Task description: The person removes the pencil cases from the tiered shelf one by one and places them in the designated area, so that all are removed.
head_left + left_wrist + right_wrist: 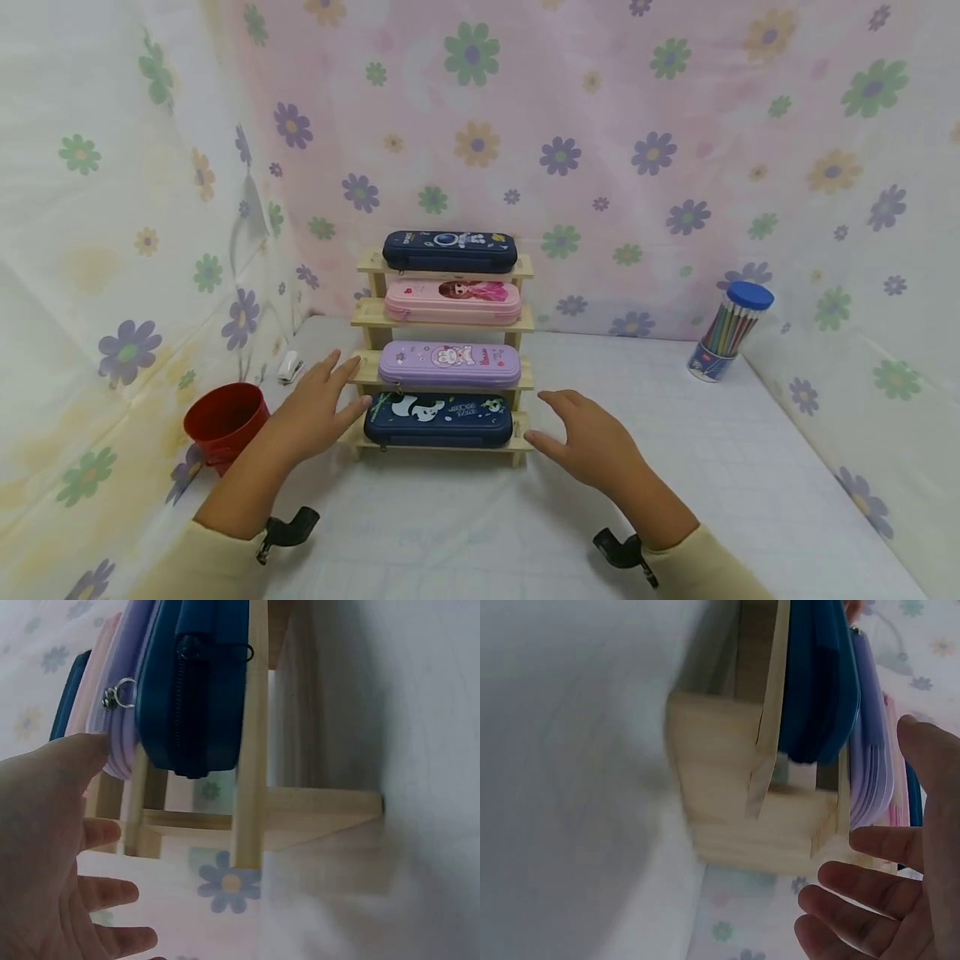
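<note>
A stepped wooden rack [362, 314] carries a pencil case on each tier. From the top they are a navy astronaut pencil case [450, 252], a pink pencil case with a doll [453, 301], a lilac pencil case [449, 364] and a navy panda pencil case [438, 419]. My left hand [318, 414] is spread at the rack's left side, near the lower two cases. At the right side my right hand [588, 437] is held with its fingers apart. Both wrist views show nothing held: the left hand [56, 847] and the right hand [889, 877] have extended fingers.
A red bucket [227, 421] stands at the left, beside my left forearm. Behind it lies a small white object [289, 367], its kind unclear. At the back right a blue-lidded tub of pencils [726, 333] leans slightly. Flower-patterned cloth [517, 108] hangs around the white table surface [450, 533].
</note>
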A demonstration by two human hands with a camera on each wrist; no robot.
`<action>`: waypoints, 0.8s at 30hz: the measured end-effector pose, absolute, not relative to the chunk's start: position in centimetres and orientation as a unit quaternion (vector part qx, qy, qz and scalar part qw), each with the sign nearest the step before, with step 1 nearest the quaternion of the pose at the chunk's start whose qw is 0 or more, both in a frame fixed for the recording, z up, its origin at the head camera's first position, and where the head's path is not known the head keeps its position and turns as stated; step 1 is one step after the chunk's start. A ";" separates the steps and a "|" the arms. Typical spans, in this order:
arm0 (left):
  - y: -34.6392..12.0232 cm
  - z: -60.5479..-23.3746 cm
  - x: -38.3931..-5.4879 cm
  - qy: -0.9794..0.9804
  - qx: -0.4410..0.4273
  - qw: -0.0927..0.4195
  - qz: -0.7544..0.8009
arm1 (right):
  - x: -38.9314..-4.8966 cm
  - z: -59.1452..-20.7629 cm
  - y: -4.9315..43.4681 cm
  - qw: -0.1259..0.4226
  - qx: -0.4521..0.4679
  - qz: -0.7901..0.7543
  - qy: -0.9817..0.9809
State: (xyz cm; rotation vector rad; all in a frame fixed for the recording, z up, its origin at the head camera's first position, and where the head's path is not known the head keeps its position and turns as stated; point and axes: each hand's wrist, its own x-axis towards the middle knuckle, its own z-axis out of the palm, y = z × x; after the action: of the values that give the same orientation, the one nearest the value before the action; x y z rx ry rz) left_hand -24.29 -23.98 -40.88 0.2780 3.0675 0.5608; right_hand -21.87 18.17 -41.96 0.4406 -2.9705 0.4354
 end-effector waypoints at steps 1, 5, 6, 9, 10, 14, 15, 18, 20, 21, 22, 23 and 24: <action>-23.9 -41.2 -24.5 0.977 0.081 0.007 0.198 | -21.8 -42.0 17.7 0.056 0.146 0.154 -0.976; -23.7 -42.4 -25.5 0.958 0.051 0.009 0.282 | -21.6 -42.3 16.0 0.052 0.135 0.198 -0.970; -23.6 -42.7 -25.7 0.952 0.045 0.007 0.301 | -21.5 -42.4 15.6 0.046 0.129 0.211 -0.968; -23.3 -43.3 -26.1 0.933 0.035 0.000 0.358 | -21.4 -42.9 14.6 0.034 0.109 0.249 -0.962; -23.2 -43.4 -26.2 0.926 0.033 -0.003 0.376 | -21.3 -43.1 14.3 0.031 0.104 0.263 -0.959; -22.8 -44.0 -26.2 0.898 0.030 -0.007 0.440 | -21.3 -44.1 13.6 0.032 0.098 0.312 -0.945; -22.8 -44.2 -26.2 0.891 0.031 -0.008 0.453 | -21.3 -44.4 13.4 0.033 0.095 0.321 -0.942; -22.7 -44.7 -26.1 0.874 0.038 -0.009 0.485 | -21.4 -45.3 13.1 0.042 0.083 0.348 -0.933; -22.6 -45.1 -26.0 0.865 0.042 -0.005 0.500 | -21.5 -45.6 12.9 0.045 0.075 0.363 -0.927; -22.6 -45.2 -25.9 0.861 0.042 -0.005 0.508 | -21.5 -45.7 12.8 0.046 0.073 0.372 -0.924; -22.5 -45.4 -25.8 0.855 0.041 -0.005 0.517 | -21.6 -45.7 12.7 0.047 0.073 0.380 -0.921; -22.4 -45.5 -25.8 0.851 0.037 -0.004 0.524 | -21.7 -45.7 12.7 0.048 0.074 0.387 -0.918; -22.3 -45.7 -25.7 0.846 0.033 -0.006 0.532 | -21.8 -45.7 12.6 0.046 0.074 0.393 -0.915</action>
State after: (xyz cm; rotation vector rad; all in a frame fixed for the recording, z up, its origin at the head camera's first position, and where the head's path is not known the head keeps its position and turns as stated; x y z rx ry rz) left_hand -25.74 -22.28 -45.68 0.1038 2.6672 1.6782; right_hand -21.77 12.63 -45.68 0.2263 -2.7933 1.2008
